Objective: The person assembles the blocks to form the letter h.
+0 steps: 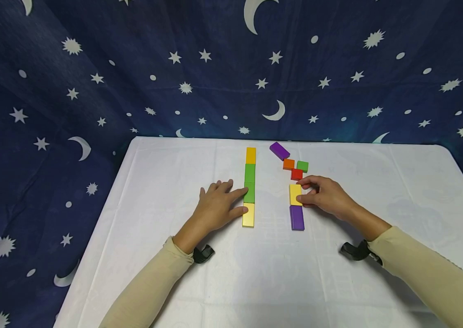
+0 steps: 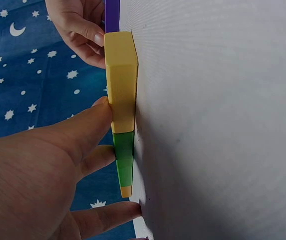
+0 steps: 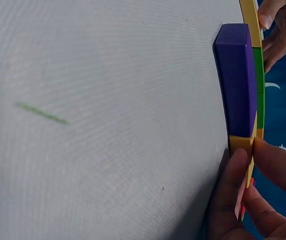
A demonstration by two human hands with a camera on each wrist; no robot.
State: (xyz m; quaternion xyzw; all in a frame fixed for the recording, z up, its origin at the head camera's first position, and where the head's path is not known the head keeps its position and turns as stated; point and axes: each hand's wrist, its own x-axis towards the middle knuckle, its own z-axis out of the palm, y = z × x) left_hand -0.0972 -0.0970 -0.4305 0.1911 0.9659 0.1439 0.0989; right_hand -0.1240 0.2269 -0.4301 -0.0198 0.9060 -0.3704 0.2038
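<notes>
Four-sided wooden blocks form a straight row on the left: a yellow block (image 1: 248,215) nearest, two green blocks (image 1: 249,173) beyond it, and an orange-yellow block (image 1: 250,155) at the far end. My left hand (image 1: 213,207) lies beside this row, fingers spread, with thumb on the near yellow block and index fingertip on a green one. To the right, my right hand (image 1: 327,196) pinches a second yellow block (image 1: 295,194) between thumb and fingers. That block sits end to end with a purple block (image 3: 235,82), which lies flat nearer the person.
Beyond the right hand lie a red block (image 1: 296,174), an orange block (image 1: 288,164), a small green block (image 1: 302,166) and a tilted purple block (image 1: 279,151). A white cloth covers the table (image 1: 223,282); a dark starry curtain (image 1: 215,68) hangs behind its far edge.
</notes>
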